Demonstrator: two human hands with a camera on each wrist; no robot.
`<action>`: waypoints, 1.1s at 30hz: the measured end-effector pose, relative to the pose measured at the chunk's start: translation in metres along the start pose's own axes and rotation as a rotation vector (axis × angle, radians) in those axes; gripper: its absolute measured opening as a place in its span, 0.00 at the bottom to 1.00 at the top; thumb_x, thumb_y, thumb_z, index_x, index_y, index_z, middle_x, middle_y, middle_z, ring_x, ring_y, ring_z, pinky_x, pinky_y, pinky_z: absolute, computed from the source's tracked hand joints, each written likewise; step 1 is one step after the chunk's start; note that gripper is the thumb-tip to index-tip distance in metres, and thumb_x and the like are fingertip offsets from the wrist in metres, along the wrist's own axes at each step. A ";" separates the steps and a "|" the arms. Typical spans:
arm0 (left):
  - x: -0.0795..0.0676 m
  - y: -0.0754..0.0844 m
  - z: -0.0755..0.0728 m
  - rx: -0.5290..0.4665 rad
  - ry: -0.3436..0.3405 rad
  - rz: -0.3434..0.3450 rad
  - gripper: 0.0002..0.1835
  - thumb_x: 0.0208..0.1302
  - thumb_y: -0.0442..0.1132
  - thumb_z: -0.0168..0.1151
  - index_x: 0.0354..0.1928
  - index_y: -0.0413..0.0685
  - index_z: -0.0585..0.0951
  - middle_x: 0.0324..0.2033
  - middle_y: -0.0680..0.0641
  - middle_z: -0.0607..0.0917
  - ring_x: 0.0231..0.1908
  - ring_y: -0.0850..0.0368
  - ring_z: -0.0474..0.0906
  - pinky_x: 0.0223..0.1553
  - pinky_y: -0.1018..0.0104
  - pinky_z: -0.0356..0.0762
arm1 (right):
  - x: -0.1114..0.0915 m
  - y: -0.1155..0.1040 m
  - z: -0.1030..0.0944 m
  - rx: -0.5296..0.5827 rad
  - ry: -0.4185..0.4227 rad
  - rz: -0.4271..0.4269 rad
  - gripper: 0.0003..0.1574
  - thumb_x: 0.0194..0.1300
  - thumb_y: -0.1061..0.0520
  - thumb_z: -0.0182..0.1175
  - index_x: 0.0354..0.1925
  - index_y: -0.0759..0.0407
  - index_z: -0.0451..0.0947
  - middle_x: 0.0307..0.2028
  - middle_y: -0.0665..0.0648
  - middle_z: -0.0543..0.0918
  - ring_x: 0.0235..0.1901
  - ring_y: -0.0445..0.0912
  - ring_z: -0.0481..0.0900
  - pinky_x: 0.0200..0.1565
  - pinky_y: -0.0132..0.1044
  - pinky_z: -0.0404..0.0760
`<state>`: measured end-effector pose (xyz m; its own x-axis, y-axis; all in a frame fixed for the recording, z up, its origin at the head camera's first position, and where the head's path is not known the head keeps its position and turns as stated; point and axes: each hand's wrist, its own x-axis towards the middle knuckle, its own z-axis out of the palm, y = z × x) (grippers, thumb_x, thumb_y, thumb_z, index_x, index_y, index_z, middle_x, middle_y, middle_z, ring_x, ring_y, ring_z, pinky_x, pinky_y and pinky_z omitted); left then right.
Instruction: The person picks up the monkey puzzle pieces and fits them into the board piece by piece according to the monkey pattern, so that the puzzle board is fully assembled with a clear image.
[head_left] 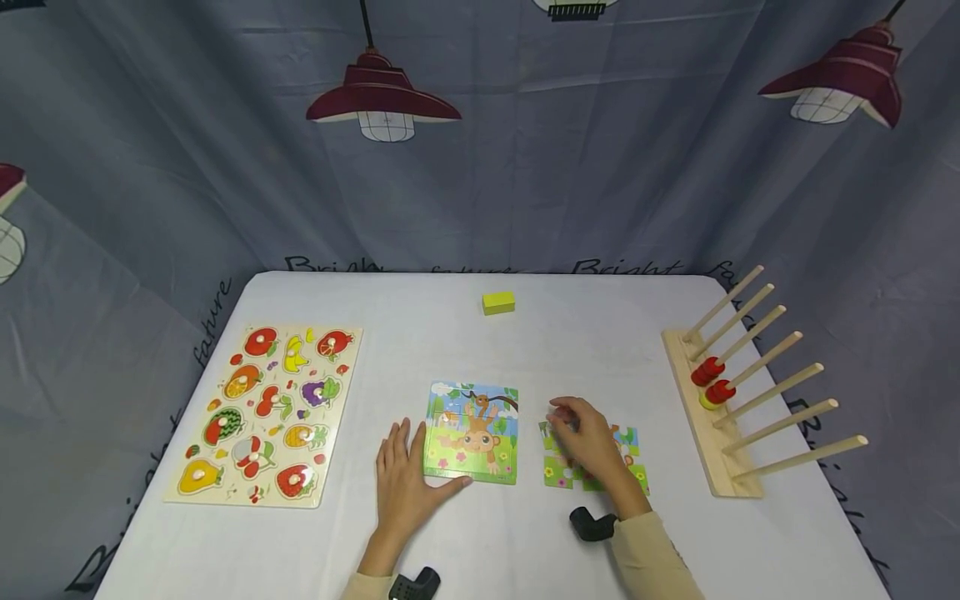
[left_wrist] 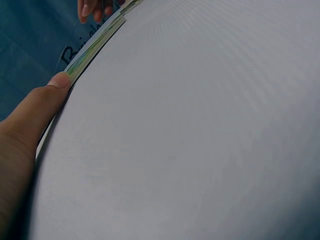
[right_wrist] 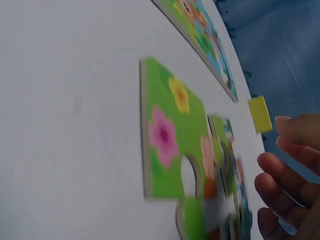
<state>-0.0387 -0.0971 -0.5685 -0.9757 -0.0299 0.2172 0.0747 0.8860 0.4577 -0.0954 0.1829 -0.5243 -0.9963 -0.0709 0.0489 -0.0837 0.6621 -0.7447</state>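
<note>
Evidently the monkey puzzle board (head_left: pixel 470 433) sits near the middle of the white table (head_left: pixel 495 550), between the person's two hands. The left hand (head_left: pixel 405 492) lies beside it with its fingers straight and its thumb spread wide; the thumb tip meets the board's near edge, while the index fingertip is just beside its left side. To the right, loose jigsaw pieces (head_left: pixel 558 472) lie in a cluster, green with flowers on some. Over them hovers the right hand (head_left: pixel 592 442), its fingers loosely bent and empty, thumb and forefinger slightly apart.

Off to the left lies a fruit puzzle board (head_left: pixel 258 423). A yellow block (head_left: pixel 498 303) rests near the table's far edge. Over on the right stands a wooden peg rack (head_left: pixel 716 442), red rings (head_left: pixel 707 371) on two of its pegs. Behind everything hangs a grey curtain (head_left: pixel 525 183) printed with lamps.
</note>
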 end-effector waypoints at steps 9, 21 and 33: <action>-0.001 0.001 -0.001 0.004 -0.008 -0.008 0.60 0.31 0.78 0.59 0.65 0.46 0.63 0.65 0.38 0.60 0.67 0.43 0.49 0.66 0.48 0.44 | -0.006 0.016 -0.017 -0.030 -0.004 0.077 0.15 0.58 0.58 0.60 0.46 0.59 0.76 0.33 0.52 0.78 0.32 0.41 0.73 0.34 0.27 0.75; -0.001 0.001 0.000 0.003 0.010 0.004 0.60 0.31 0.77 0.60 0.64 0.45 0.64 0.64 0.37 0.61 0.67 0.42 0.51 0.66 0.48 0.44 | -0.012 0.024 -0.021 -0.047 -0.088 0.128 0.23 0.53 0.59 0.65 0.49 0.60 0.75 0.31 0.52 0.76 0.27 0.39 0.69 0.29 0.26 0.71; 0.001 0.001 -0.001 0.004 -0.003 -0.003 0.60 0.31 0.77 0.60 0.65 0.45 0.63 0.65 0.38 0.60 0.67 0.42 0.50 0.66 0.49 0.44 | -0.005 0.018 -0.027 -0.090 -0.270 0.100 0.34 0.49 0.56 0.68 0.56 0.58 0.71 0.25 0.50 0.70 0.23 0.41 0.65 0.25 0.29 0.66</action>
<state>-0.0389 -0.0965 -0.5670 -0.9766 -0.0311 0.2130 0.0710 0.8877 0.4550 -0.0929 0.2153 -0.5205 -0.9591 -0.1902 -0.2097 0.0009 0.7387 -0.6741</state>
